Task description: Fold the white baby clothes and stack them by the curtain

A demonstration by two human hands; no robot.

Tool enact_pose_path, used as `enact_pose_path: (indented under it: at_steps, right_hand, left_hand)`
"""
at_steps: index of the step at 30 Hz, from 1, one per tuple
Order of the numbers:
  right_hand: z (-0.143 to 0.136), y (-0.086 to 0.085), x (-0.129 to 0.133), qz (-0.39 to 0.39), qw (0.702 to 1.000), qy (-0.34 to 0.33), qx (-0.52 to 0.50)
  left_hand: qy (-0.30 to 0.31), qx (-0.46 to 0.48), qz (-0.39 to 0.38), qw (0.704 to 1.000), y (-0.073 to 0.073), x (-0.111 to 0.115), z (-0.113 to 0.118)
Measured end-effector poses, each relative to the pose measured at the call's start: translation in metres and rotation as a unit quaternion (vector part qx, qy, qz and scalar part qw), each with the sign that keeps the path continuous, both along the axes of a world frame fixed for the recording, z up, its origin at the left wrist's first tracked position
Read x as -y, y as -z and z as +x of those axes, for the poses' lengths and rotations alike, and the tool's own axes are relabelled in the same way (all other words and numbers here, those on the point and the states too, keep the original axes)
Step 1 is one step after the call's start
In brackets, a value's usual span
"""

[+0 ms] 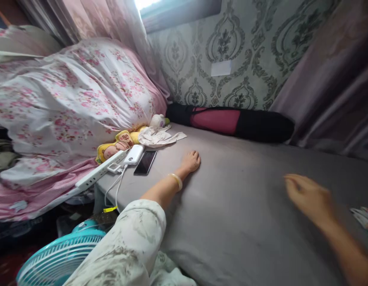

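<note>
My left hand (191,161) rests on the grey bed sheet (231,222), its fingers curled under and nothing visible in them. A pale bangle (177,182) circles that wrist. Just left of this hand lies a dark phone (145,163), apart from the fingers. My right hand (309,198) is over the right side of the sheet, smeared by motion. Its fingers stretch leftward with the thumb apart, and it holds nothing visible. Whether it touches the sheet, I cannot tell.
A white power bank (134,155), a power strip (102,171) and a crumpled cloth (160,137) lie at left. Along the wall stretches a long black and red bag (216,121). Floral bedding (76,91) is piled left. A turquoise fan (61,258) stands below.
</note>
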State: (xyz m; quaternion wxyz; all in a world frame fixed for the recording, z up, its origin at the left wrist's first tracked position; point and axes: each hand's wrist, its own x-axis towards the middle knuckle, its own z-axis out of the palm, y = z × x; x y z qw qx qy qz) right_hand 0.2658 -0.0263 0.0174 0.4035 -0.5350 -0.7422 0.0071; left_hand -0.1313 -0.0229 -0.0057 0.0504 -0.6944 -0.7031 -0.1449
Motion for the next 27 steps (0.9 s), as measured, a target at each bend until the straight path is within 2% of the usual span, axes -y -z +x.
enact_pose_path:
  at_steps: [3,5,8,10,12,16,20,22,23,25,27]
  right_hand:
    - [-0.065,0.016,-0.007,-0.060,0.990,-0.118,0.056]
    - [-0.115,0.022,-0.010,-0.093,0.980,-0.157,0.077]
    - [-0.177,0.026,-0.009,-0.130,0.974,-0.155,0.099]
    - [-0.200,0.028,-0.005,-0.132,0.977,-0.120,0.115]
    - [-0.209,0.030,-0.001,-0.120,0.981,-0.092,0.122]
    - [-0.207,0.033,0.004,-0.092,0.985,-0.090,0.116]
    - [-0.206,0.035,0.005,-0.081,0.986,-0.094,0.114]
    - [-0.206,0.035,0.004,-0.078,0.985,-0.095,0.119]
    - [-0.207,0.036,0.004,-0.077,0.985,-0.097,0.121]
    - [-0.206,0.036,0.004,-0.074,0.985,-0.102,0.121]
    - [-0.205,0.036,0.004,-0.070,0.985,-0.106,0.119]
  left_hand:
    - [-0.004,0.014,0.003,1.000,0.000,0.003,0.000]
    - [-0.011,0.040,0.010,0.999,0.000,0.005,0.001]
    - [-0.057,0.165,0.031,0.984,0.000,0.002,-0.002]
    - [-0.120,0.278,0.053,0.952,-0.002,-0.005,-0.011]
    - [-0.192,0.346,0.075,0.915,-0.008,-0.014,-0.026]
    - [-0.332,0.375,0.117,0.857,-0.030,-0.025,-0.077]
    - [-0.468,0.372,0.155,0.786,-0.054,-0.017,-0.132]
    - [-0.506,0.369,0.157,0.764,-0.063,-0.011,-0.151]
    - [-0.513,0.369,0.153,0.760,-0.066,-0.008,-0.158]
    - [-0.502,0.370,0.138,0.770,-0.072,-0.007,-0.168]
    - [-0.448,0.367,0.119,0.806,-0.076,-0.009,-0.172]
